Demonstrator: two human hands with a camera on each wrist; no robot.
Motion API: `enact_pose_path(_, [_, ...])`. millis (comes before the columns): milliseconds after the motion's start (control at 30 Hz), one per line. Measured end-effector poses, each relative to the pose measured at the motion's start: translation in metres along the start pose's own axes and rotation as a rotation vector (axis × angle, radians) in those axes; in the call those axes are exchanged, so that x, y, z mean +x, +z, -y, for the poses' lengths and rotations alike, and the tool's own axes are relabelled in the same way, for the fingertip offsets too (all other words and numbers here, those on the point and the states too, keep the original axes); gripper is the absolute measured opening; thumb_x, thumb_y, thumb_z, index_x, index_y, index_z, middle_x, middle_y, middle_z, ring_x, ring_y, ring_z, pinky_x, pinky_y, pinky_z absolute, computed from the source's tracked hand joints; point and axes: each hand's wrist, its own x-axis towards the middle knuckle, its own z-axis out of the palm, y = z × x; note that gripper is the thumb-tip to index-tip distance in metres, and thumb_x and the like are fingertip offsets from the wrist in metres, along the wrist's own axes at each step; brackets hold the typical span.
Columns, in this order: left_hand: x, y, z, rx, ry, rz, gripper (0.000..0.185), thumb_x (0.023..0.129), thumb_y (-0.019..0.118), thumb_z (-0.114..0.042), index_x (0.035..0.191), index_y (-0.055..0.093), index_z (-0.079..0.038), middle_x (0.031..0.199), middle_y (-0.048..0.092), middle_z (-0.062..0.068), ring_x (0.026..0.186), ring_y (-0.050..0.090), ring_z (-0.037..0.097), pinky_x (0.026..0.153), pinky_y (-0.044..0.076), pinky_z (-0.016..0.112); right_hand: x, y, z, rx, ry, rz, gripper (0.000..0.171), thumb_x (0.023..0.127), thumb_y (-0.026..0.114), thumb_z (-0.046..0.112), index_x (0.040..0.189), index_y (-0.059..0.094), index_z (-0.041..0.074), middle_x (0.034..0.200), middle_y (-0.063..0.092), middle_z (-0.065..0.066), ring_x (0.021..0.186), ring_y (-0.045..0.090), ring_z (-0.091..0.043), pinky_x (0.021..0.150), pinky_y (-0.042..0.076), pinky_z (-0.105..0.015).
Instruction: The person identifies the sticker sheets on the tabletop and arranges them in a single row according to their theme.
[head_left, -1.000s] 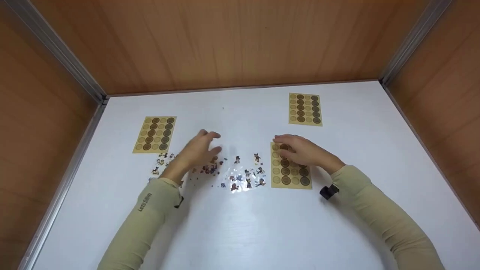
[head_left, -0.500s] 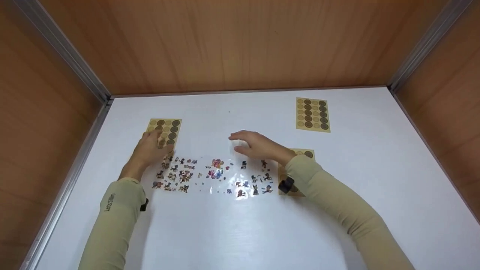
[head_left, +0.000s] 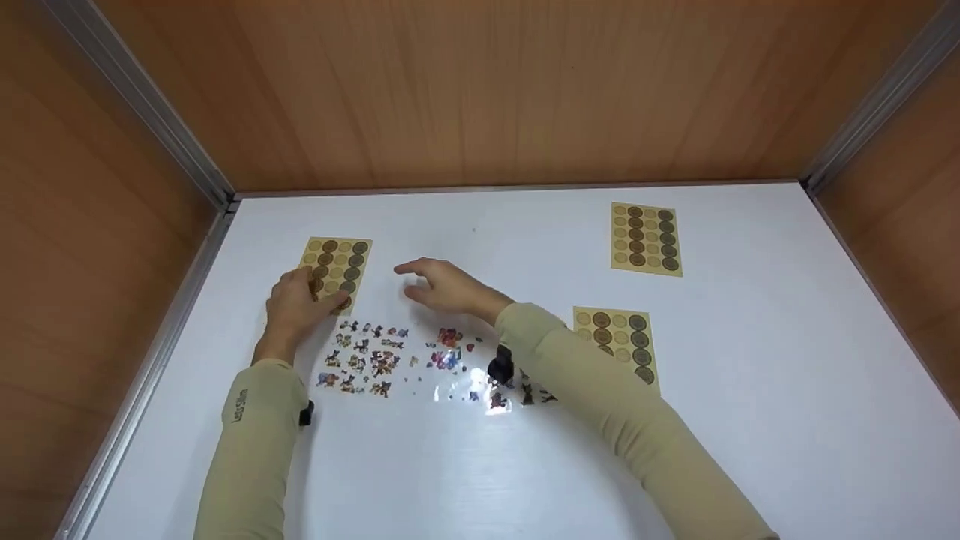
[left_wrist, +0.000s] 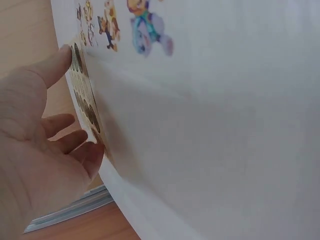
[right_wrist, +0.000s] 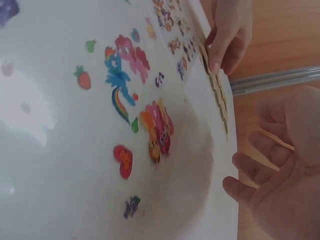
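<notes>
1. The left sheet (head_left: 343,264), a yellow one with coin circles, sits on the table (head_left: 420,465), left of center in the head view.
2. Left hand (head_left: 295,304) is on it at the lower left. Thumb's by the sheet's lower right, the other fingers are along the left edge, loosely bent. Honestly can't tell if they're pinching the paper or just touching it.
3. Key bit: most of the sheet lies up and right of those fingers, long side running up the frame, top leaning a little right. Left hand's clearly the nearer one.
4. Right hand (head_left: 446,287) is right of the sheet and apart from it, fingers relaxed and pointing left, grasping nothing.
5. Dog stickers (head_left: 384,363) are just below the sheet, pony stickers (head_left: 446,360) right of them.
6. Right sleeve (head_left: 600,390) partly covers the lower right sheet (head_left: 616,330); another sheet (head_left: 645,238) is above that, upper right.
</notes>
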Motion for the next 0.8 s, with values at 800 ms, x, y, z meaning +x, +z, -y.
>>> enact_pose_path(800, [0.02,0.017,-0.021,0.025,-0.028,0.156,0.087,0.103,0.048,-0.045,0.158,0.007,0.008,0.164,-0.006,0.03,0.152,-0.01,0.041,0.119,-0.004,0.062,0.041,0.036,-0.008,-0.343,0.14,0.063,0.07,0.107,0.04,0.05,0.164,0.017,0.016,0.17,0.008,-0.001,0.155,0.0,-0.019,0.123,-0.008,-0.048])
